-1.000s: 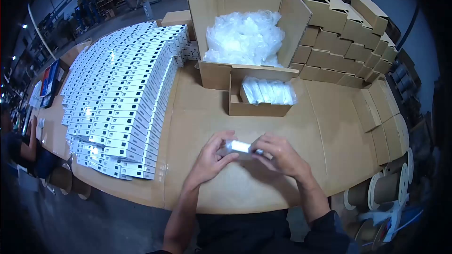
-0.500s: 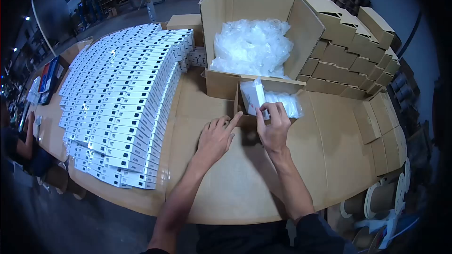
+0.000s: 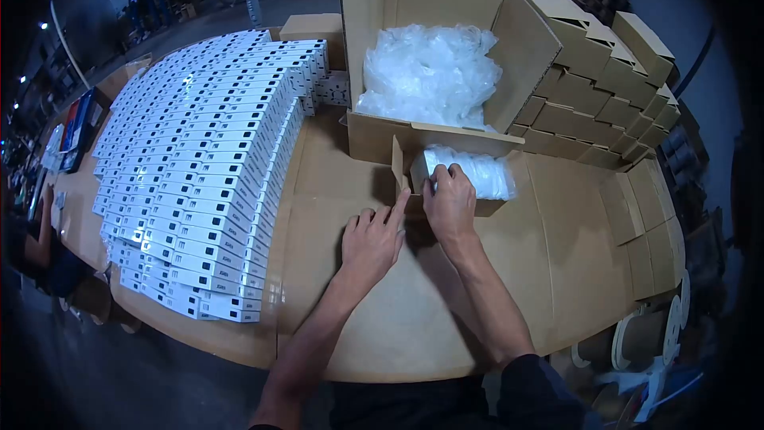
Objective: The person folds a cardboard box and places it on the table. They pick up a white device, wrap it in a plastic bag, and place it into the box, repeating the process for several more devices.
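Note:
A small open cardboard box (image 3: 404, 183) stands in front of the large carton, with several plastic-wrapped white packs (image 3: 487, 175) in a row inside it. My right hand (image 3: 450, 203) is closed over the pack at the left end of that row, its fingertips on the pack's top. My left hand (image 3: 372, 237) has its index finger stretched against the small box's left flap, and the other fingers are loosely bent. Nothing is held in my left hand.
Stacked white boxes (image 3: 191, 167) cover the left side. A large carton (image 3: 525, 48) holds clear plastic bags (image 3: 430, 76). Folded brown boxes (image 3: 577, 99) are piled at the right. Another person's arm (image 3: 40, 231) shows at the far left.
The white pack in my right hand has moved down and upright into the small box beside the others. My right hand moved slightly left. The left flap stands more open to view.

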Tool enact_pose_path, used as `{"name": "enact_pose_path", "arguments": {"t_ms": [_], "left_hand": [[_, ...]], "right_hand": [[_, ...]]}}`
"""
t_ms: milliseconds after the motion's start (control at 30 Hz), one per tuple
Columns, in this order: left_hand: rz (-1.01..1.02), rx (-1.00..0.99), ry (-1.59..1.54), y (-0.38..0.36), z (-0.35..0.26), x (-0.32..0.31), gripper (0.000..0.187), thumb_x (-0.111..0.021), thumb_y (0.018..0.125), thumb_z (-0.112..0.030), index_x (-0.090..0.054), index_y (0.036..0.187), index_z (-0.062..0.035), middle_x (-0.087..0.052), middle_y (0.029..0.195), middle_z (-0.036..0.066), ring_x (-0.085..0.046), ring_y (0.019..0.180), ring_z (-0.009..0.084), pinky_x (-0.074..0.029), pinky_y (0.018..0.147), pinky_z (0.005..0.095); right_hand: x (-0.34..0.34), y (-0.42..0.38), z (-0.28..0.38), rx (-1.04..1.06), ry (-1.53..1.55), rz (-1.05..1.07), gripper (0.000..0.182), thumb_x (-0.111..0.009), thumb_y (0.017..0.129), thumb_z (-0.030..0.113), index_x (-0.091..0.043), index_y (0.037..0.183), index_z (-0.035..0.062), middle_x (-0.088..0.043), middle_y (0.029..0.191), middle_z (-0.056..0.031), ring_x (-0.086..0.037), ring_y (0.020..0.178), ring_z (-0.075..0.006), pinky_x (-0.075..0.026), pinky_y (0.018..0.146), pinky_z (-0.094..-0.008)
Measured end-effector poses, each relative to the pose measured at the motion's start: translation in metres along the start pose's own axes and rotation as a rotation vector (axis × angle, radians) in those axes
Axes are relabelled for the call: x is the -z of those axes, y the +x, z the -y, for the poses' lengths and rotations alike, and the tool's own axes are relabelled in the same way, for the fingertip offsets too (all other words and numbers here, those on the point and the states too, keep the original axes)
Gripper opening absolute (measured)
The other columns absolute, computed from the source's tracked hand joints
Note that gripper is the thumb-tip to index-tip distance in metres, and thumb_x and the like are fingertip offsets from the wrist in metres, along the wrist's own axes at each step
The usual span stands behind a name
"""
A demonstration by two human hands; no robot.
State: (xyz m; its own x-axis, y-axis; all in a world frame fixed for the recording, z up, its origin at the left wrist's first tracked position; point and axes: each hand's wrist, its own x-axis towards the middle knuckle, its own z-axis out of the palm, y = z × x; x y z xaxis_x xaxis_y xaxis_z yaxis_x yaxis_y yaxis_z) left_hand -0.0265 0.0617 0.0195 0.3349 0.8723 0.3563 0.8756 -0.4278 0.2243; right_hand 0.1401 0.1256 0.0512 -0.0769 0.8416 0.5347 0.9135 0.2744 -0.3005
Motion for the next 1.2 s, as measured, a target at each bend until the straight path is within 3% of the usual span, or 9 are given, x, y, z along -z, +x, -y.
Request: {"name": "enact_pose_path", "arguments": {"t_ms": [267,300,400,433,567,667,867,1067,1200], "left_hand": [[0.032,-0.001,0.024,0.000,0.000,0.002,0.091,-0.077,0.089,-0.029,-0.029,0.165,-0.0150,-0.066,0.105,0.010,-0.064,0.089,0.0268,-0.051,0.080,0.0402],[0.036,-0.001,0.007,0.000,-0.001,0.003,0.091,-0.076,0.089,-0.029,-0.028,0.165,-0.0149,-0.066,0.106,0.010,-0.064,0.090,0.0273,-0.051,0.080,0.0405],[0.017,-0.009,-0.070,-0.003,-0.001,0.012,0.090,-0.076,0.090,-0.026,-0.027,0.165,-0.0143,-0.066,0.108,0.012,-0.065,0.094,0.0290,-0.052,0.083,0.0419],[-0.013,-0.018,-0.112,-0.004,0.002,0.016,0.090,-0.076,0.090,-0.024,-0.027,0.165,-0.0139,-0.066,0.110,0.012,-0.065,0.095,0.0298,-0.052,0.084,0.0427],[-0.108,0.088,-0.262,-0.013,0.027,0.039,0.080,-0.073,0.091,-0.015,-0.034,0.161,-0.0089,-0.064,0.116,0.017,-0.064,0.105,0.0356,-0.051,0.093,0.0466],[-0.244,0.203,-0.313,-0.013,0.062,0.040,0.056,-0.066,0.093,-0.007,-0.049,0.145,-0.0001,-0.063,0.119,0.022,-0.061,0.112,0.0409,-0.050,0.098,0.0470],[-0.460,0.204,-0.255,0.046,0.142,0.013,0.032,-0.054,0.096,0.002,-0.061,0.127,0.0050,-0.063,0.122,0.026,-0.061,0.114,0.0439,-0.049,0.101,0.0476],[-0.413,0.098,-0.123,0.129,0.184,-0.039,0.059,-0.057,0.080,0.011,-0.054,0.139,0.0040,-0.053,0.145,0.025,-0.048,0.139,0.0422,-0.042,0.117,0.0456],[-0.425,0.015,-0.195,0.169,0.196,-0.051,0.059,-0.060,0.088,0.001,-0.050,0.146,0.0019,-0.052,0.147,0.026,-0.046,0.140,0.0446,-0.041,0.117,0.0487]], "right_hand": [[0.001,-0.011,0.003,0.024,-0.177,0.007,0.014,-0.068,0.088,0.012,-0.075,0.090,0.0004,-0.066,0.104,-0.0132,-0.058,0.101,-0.0305,-0.042,0.081,-0.0449],[0.010,-0.013,0.008,-0.019,-0.182,0.103,0.022,-0.067,0.092,0.017,-0.076,0.103,0.0008,-0.065,0.121,-0.0143,-0.056,0.115,-0.0331,-0.043,0.087,-0.0491],[0.010,-0.034,0.004,0.085,-0.243,-0.041,0.035,-0.066,0.096,0.027,-0.073,0.119,0.0015,-0.057,0.140,-0.0194,-0.048,0.133,-0.0388,-0.040,0.100,-0.0582],[0.017,-0.039,0.005,0.010,-0.253,0.165,0.057,-0.065,0.098,0.036,-0.058,0.143,0.0026,-0.036,0.162,-0.0222,-0.029,0.152,-0.0433,-0.027,0.114,-0.0679],[0.026,-0.046,0.024,-0.026,-0.210,0.185,0.084,-0.065,0.096,0.036,-0.027,0.162,0.0008,-0.012,0.172,-0.0223,-0.007,0.159,-0.0460,-0.010,0.120,-0.0735],[0.023,-0.047,0.046,0.066,-0.051,0.057,0.083,-0.068,0.094,0.031,-0.029,0.160,-0.0023,-0.015,0.171,-0.0236,-0.008,0.159,-0.0459,-0.010,0.120,-0.0722],[0.002,-0.018,0.095,0.298,0.282,0.095,0.067,-0.064,0.089,0.008,-0.039,0.148,-0.0102,-0.034,0.159,-0.0311,-0.030,0.150,-0.0500,-0.030,0.121,-0.0601],[-0.017,0.036,0.099,0.273,0.088,0.206,0.062,-0.068,0.086,0.010,-0.046,0.141,-0.0081,-0.026,0.161,-0.0363,-0.024,0.152,-0.0524,-0.025,0.123,-0.0625],[-0.020,0.049,0.097,0.287,0.028,0.265,0.059,-0.069,0.086,0.011,-0.047,0.138,-0.0071,-0.027,0.160,-0.0363,-0.022,0.153,-0.0525,-0.024,0.121,-0.0659]]}}
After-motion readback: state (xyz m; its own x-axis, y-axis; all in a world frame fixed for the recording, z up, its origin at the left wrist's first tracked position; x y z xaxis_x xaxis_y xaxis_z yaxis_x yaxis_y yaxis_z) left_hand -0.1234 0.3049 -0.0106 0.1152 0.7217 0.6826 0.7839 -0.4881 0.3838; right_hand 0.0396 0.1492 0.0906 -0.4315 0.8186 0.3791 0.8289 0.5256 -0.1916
